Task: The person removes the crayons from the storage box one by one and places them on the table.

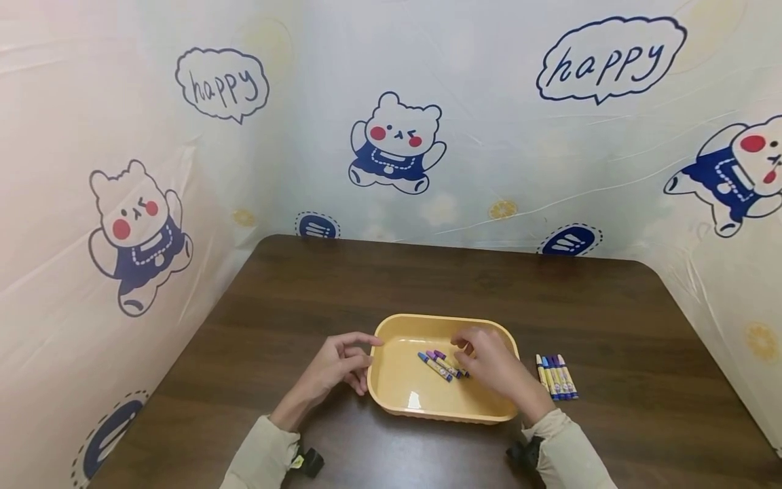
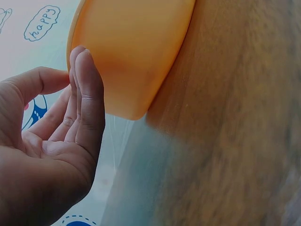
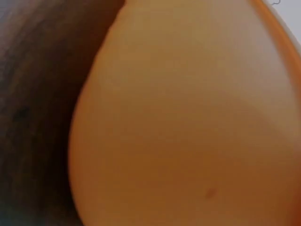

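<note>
down in the yellow tray point(image 1: 400, 390) the right hand point(image 1: 491, 367) hangs over the far right part of the floor, fingers curled at the ends of a few crayons point(image 1: 442, 365) lying there; whether it pinches one or only touches them, i cannot tell. those crayons, blue and purple, lie slantwise near the tray's middle. the right wrist view shows only blurred yellow tray wall point(image 3: 188, 122). the left hand point(image 1: 336, 370) rests at the tray's left rim with fingers relaxed and straight, fingertips point(image 2: 82, 70) touching the outer wall point(image 2: 136, 52), gripping nothing. just right of the tray, a short row of more crayons point(image 1: 556, 377) lies side by side on the dark wooden table point(image 1: 275, 299). cartoon bear sheeting point(image 1: 397, 142) with "happy" bubbles walls the table on three sides.
</note>
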Demonstrator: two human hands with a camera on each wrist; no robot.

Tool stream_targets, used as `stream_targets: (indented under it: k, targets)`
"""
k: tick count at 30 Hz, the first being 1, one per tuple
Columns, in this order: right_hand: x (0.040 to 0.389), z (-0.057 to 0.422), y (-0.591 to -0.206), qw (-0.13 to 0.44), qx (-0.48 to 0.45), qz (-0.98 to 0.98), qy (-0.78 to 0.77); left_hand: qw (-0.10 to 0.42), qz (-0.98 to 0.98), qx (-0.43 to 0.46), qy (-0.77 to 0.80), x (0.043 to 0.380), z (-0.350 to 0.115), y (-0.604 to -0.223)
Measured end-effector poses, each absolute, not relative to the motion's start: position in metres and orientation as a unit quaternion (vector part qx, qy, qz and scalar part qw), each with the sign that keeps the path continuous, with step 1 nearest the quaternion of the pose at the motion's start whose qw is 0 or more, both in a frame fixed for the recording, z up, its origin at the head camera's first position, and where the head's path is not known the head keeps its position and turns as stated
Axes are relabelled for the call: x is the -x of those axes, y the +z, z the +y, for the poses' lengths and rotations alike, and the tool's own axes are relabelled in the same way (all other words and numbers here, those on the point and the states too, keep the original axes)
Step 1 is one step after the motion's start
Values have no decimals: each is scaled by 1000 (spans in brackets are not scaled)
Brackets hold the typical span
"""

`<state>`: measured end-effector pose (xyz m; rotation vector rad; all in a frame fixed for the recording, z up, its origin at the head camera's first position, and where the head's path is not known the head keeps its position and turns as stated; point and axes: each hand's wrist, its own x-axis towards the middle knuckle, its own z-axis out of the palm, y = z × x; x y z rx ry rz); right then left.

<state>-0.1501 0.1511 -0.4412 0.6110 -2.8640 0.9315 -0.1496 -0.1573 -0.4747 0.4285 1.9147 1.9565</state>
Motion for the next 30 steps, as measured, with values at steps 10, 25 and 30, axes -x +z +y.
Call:
stream_targets:
  k: [10,25,30]
  targets:
    - [150,146,-457,19,-189,-941,279,182,683,-152,691,149,-157,-472]
    - [147,144,-460,5,-169,-950,264,184,686,-153,687,148,-156,-471]
    - [151,145,-460,8,-168,-944,282,184,687,-151,686,148,-157,-471]
